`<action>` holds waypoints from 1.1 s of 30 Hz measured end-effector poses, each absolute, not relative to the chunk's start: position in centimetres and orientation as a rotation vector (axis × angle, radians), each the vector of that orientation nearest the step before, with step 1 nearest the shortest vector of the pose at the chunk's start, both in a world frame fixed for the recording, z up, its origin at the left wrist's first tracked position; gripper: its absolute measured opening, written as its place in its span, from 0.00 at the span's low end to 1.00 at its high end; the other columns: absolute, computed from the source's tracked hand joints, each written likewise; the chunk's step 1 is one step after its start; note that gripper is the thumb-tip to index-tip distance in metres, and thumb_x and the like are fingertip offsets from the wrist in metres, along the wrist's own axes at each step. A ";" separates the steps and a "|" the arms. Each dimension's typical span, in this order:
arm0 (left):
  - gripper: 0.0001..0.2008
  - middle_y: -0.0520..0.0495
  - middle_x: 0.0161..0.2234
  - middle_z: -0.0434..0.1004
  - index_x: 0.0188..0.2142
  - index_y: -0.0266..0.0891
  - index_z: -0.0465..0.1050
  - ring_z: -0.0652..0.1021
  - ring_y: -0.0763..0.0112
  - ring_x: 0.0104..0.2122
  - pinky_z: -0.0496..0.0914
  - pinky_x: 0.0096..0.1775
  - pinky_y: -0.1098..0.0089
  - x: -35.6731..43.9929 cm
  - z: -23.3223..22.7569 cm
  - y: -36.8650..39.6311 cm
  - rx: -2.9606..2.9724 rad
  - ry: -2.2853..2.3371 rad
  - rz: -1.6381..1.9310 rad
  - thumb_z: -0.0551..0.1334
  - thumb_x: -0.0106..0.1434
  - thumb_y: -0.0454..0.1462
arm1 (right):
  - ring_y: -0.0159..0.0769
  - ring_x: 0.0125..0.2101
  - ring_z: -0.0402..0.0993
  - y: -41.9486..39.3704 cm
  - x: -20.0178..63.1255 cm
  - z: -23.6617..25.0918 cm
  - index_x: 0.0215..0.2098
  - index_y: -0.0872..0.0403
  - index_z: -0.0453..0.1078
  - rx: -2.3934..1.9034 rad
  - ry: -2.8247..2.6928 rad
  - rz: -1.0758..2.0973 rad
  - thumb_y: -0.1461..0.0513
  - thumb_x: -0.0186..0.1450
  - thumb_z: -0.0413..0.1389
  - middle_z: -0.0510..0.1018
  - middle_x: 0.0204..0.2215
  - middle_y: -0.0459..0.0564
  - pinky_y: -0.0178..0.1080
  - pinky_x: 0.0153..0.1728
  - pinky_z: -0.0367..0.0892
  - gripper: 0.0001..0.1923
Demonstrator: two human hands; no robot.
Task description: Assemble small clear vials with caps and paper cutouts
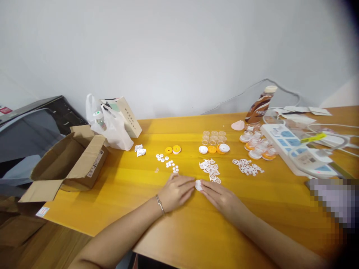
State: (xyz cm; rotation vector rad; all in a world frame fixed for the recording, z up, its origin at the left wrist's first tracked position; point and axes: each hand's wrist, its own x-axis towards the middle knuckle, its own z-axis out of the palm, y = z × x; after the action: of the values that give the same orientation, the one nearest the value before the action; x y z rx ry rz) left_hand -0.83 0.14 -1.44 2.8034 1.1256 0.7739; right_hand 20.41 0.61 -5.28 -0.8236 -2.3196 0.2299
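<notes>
A small white round piece (198,185) is held just above or on the table, between the fingertips of both hands. My right hand (221,196) pinches its right side with fingers together. My left hand (178,191), with a bracelet at the wrist, closes its fingertips on the left side. Just beyond lie white openwork wheel-like pieces (210,168). Small white caps (169,163) are scattered beyond my left hand. Farther back are white discs (203,150), yellow discs (168,150) and clear cups (213,137) in rows. The undersides of my fingers are hidden.
More white openwork pieces (248,167) and clear-topped orange-and-white assemblies (259,147) lie right, beside a power strip (294,147) with cables. A brown bottle (259,106) stands behind. At left are an open cardboard box (84,164), plastic bag (117,130) and foil packets (140,151).
</notes>
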 end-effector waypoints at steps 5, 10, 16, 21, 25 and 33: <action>0.07 0.46 0.35 0.73 0.37 0.38 0.70 0.73 0.71 0.37 0.68 0.41 0.70 -3.5 -0.2 1.7 2.503 1.252 0.767 0.55 0.62 0.37 | 0.37 0.42 0.74 0.7 20.4 -5.0 0.44 0.52 0.68 -0.856 -2.267 0.328 0.65 0.67 0.43 0.77 0.42 0.52 0.41 0.45 0.71 0.14; 0.07 0.48 0.32 0.71 0.34 0.37 0.69 0.73 0.73 0.33 0.69 0.37 0.72 -3.0 -1.1 1.9 2.441 1.258 0.667 0.59 0.59 0.39 | 0.39 0.40 0.75 0.6 20.3 -4.6 0.43 0.49 0.66 -0.983 -2.206 0.425 0.63 0.64 0.48 0.77 0.40 0.50 0.43 0.42 0.71 0.10; 0.10 0.46 0.32 0.72 0.33 0.37 0.71 0.73 0.72 0.33 0.70 0.37 0.71 -2.1 -2.0 1.4 2.722 1.261 0.556 0.51 0.64 0.34 | 0.39 0.38 0.75 0.5 20.3 -4.6 0.44 0.49 0.62 -1.038 -2.185 0.503 0.62 0.63 0.49 0.77 0.38 0.50 0.42 0.39 0.71 0.10; 0.10 0.45 0.31 0.74 0.33 0.35 0.71 0.74 0.71 0.29 0.72 0.35 0.69 -1.8 -2.4 1.2 2.934 1.300 0.558 0.51 0.63 0.32 | 0.39 0.38 0.75 0.5 20.3 -4.6 0.43 0.50 0.62 -1.017 -2.214 0.539 0.62 0.63 0.50 0.77 0.38 0.50 0.42 0.40 0.70 0.10; 0.09 0.46 0.34 0.76 0.38 0.36 0.69 0.75 0.74 0.33 0.72 0.37 0.73 -1.0 -2.7 0.9 2.771 1.206 0.768 0.51 0.63 0.33 | 0.38 0.38 0.75 0.5 20.3 -4.4 0.43 0.50 0.62 -0.956 -2.215 0.583 0.63 0.62 0.51 0.77 0.38 0.50 0.41 0.39 0.70 0.10; 0.12 0.47 0.34 0.75 0.41 0.38 0.70 0.74 0.74 0.33 0.67 0.37 0.72 -0.2 -2.5 0.9 2.802 1.046 0.682 0.49 0.66 0.35 | 0.37 0.36 0.75 0.4 20.2 -3.9 0.42 0.49 0.62 -0.907 -2.228 0.620 0.63 0.62 0.51 0.77 0.36 0.49 0.40 0.37 0.71 0.10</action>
State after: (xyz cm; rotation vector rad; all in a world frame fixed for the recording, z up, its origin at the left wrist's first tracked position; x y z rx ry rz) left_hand -0.16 0.90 -2.53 2.8020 1.0461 0.6822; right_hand 20.19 0.38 -3.92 -0.9070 -2.2284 0.6204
